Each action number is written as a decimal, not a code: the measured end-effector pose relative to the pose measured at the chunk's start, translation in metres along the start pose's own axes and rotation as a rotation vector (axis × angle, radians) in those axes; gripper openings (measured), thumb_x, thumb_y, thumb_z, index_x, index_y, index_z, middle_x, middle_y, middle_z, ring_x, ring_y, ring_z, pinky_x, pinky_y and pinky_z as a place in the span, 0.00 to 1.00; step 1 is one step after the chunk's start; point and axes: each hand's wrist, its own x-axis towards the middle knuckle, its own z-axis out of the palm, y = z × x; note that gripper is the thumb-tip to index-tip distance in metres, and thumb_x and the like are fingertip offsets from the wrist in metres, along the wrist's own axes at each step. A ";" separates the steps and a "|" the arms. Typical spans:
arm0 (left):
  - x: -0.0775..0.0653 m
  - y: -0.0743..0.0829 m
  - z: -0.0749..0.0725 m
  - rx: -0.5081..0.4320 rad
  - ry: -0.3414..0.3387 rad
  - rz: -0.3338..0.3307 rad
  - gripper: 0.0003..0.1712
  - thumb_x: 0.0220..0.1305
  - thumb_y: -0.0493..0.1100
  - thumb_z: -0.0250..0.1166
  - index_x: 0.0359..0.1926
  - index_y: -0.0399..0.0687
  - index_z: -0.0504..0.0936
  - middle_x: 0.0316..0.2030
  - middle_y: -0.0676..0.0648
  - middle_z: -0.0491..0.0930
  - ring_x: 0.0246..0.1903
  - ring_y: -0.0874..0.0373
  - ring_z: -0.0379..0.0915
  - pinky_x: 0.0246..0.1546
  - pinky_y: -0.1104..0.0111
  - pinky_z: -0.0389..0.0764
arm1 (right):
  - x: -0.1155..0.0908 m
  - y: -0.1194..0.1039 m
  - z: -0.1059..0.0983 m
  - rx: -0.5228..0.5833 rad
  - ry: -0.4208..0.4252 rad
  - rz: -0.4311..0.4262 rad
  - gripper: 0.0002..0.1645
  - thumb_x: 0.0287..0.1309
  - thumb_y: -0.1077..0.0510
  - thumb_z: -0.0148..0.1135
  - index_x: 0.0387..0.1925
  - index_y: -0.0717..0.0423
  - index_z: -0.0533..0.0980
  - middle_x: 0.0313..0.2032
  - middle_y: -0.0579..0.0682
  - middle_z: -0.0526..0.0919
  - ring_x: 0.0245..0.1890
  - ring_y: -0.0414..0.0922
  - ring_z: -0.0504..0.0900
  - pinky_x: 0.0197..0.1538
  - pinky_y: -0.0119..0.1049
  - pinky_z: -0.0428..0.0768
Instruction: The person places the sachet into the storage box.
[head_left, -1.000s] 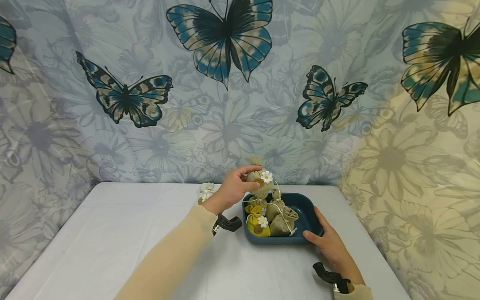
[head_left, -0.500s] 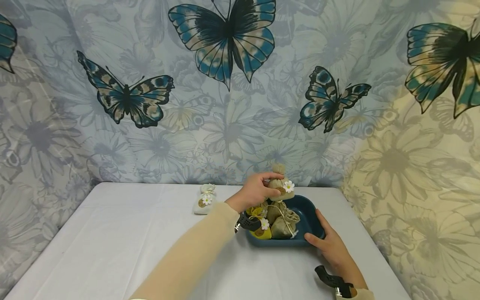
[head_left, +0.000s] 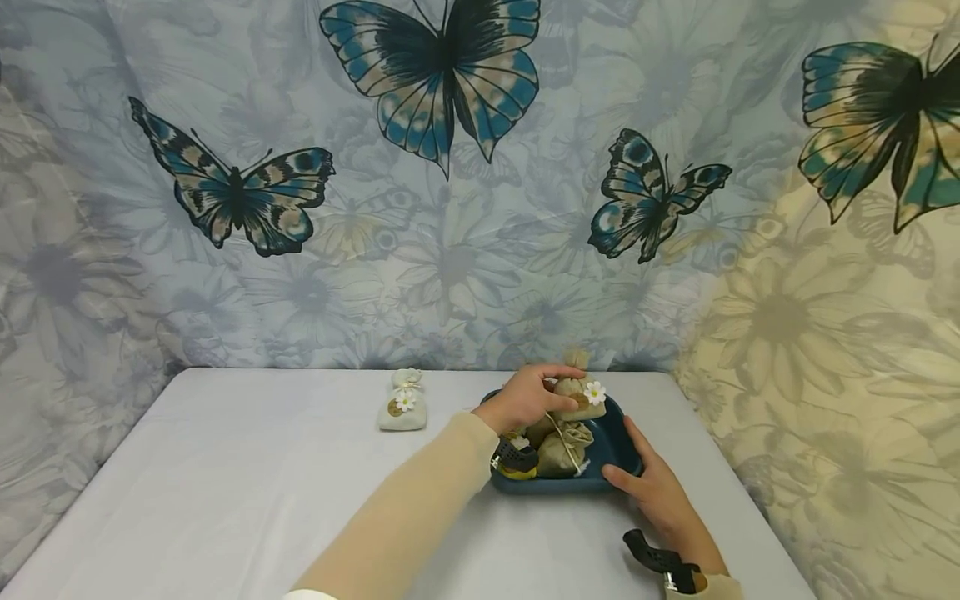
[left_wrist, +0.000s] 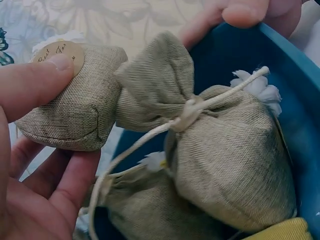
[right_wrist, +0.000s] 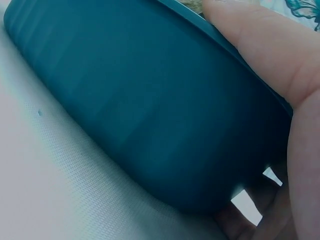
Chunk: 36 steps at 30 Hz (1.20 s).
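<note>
My left hand (head_left: 521,400) holds a small linen drawstring pouch (head_left: 592,408) over the back of the blue plastic basin (head_left: 551,487). In the left wrist view, the thumb lies on the round paper tag of the held pouch (left_wrist: 75,110) and the fingers are beneath it. Another beige pouch (head_left: 561,454), tied with cord, lies in the basin; the left wrist view shows a further pouch (left_wrist: 150,205) beside it and the edge of a yellow pouch (left_wrist: 287,232). With thumb over the rim and fingers along the outside, my right hand (head_left: 660,487) grips the basin's right front corner.
An off-white pouch (head_left: 403,413) with a daisy and a brown tag stands on the white-covered table (head_left: 225,492), left of the basin. Behind the table hangs a butterfly-print cloth (head_left: 457,267). Each wrist wears a black camera mount (head_left: 652,552).
My left hand has carried the linen pouch to the right and lower, from above the basin's left back to its right back. My right hand keeps its hold on the basin.
</note>
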 end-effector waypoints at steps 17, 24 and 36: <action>0.015 -0.016 0.019 0.098 -0.044 -0.017 0.29 0.61 0.41 0.73 0.63 0.65 0.80 0.64 0.58 0.70 0.48 0.65 0.74 0.46 0.68 0.77 | -0.002 -0.003 0.001 0.003 0.028 0.007 0.57 0.63 0.52 0.69 0.80 0.36 0.42 0.78 0.54 0.41 0.75 0.60 0.38 0.68 0.67 0.43; 0.018 -0.022 0.024 0.125 -0.023 -0.031 0.28 0.62 0.42 0.72 0.62 0.67 0.80 0.65 0.60 0.70 0.61 0.63 0.67 0.57 0.65 0.71 | -0.001 0.000 0.003 0.004 0.030 -0.012 0.57 0.62 0.53 0.69 0.80 0.38 0.42 0.78 0.54 0.41 0.75 0.59 0.39 0.68 0.67 0.43; 0.022 -0.031 0.028 0.220 -0.028 -0.010 0.26 0.63 0.42 0.71 0.61 0.67 0.81 0.63 0.60 0.72 0.59 0.66 0.68 0.51 0.68 0.73 | -0.002 -0.001 0.003 -0.020 0.043 -0.018 0.57 0.61 0.53 0.70 0.80 0.41 0.44 0.78 0.53 0.43 0.75 0.58 0.40 0.68 0.66 0.44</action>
